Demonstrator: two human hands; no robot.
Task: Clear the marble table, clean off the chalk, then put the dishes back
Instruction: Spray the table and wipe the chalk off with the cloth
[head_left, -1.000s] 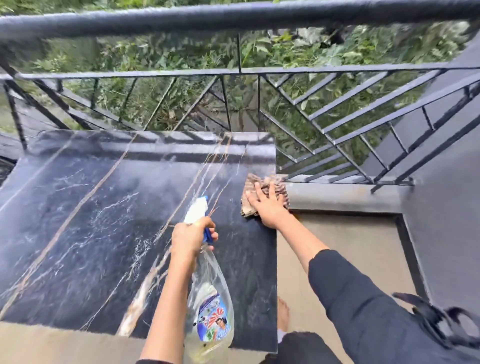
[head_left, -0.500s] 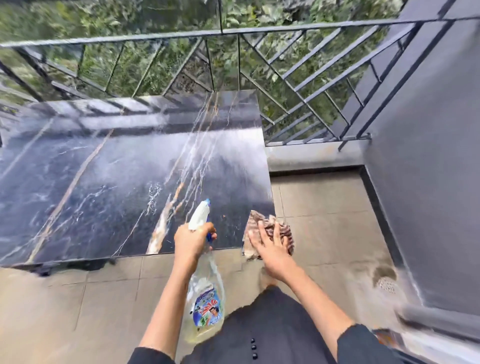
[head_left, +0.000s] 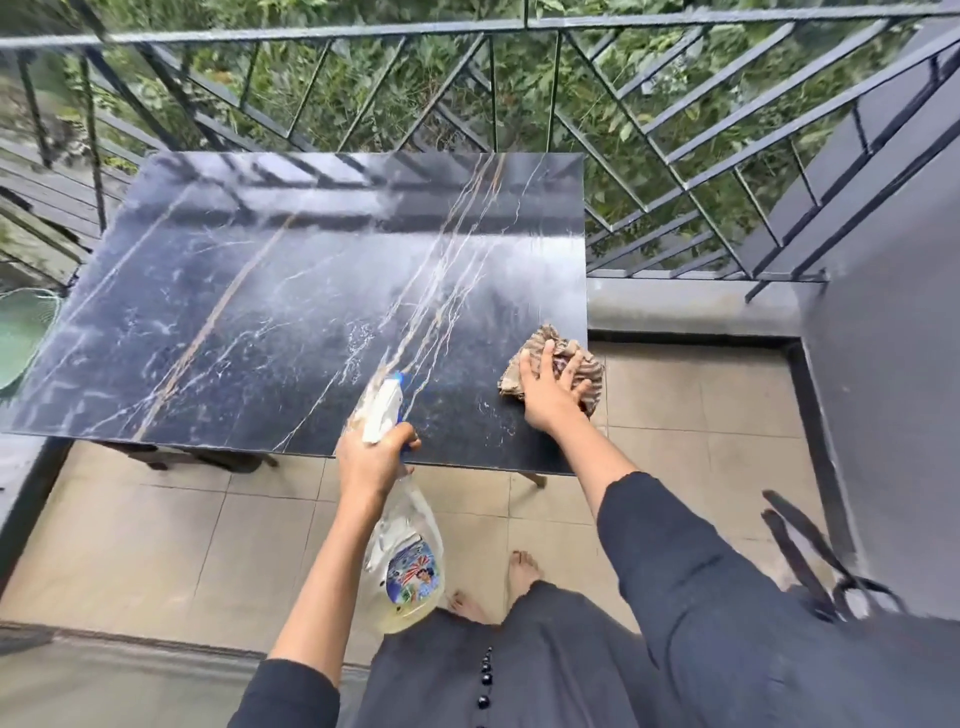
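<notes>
Green object (head_left: 21, 338) cut off at left edge, chalk hard to make out on marble table (head_left: 291, 312), left hand (head_left: 371, 460) gripping spray bottle (head_left: 402, 561), right hand (head_left: 548, 395) spread flat, pressing cloth (head_left: 584, 364) at table's right edge

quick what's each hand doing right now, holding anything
Left hand: closed round the neck of the clear plastic spray bottle.
Right hand: open, fingers spread, pressing the crumpled brown striped cloth on the black marble table.
</notes>
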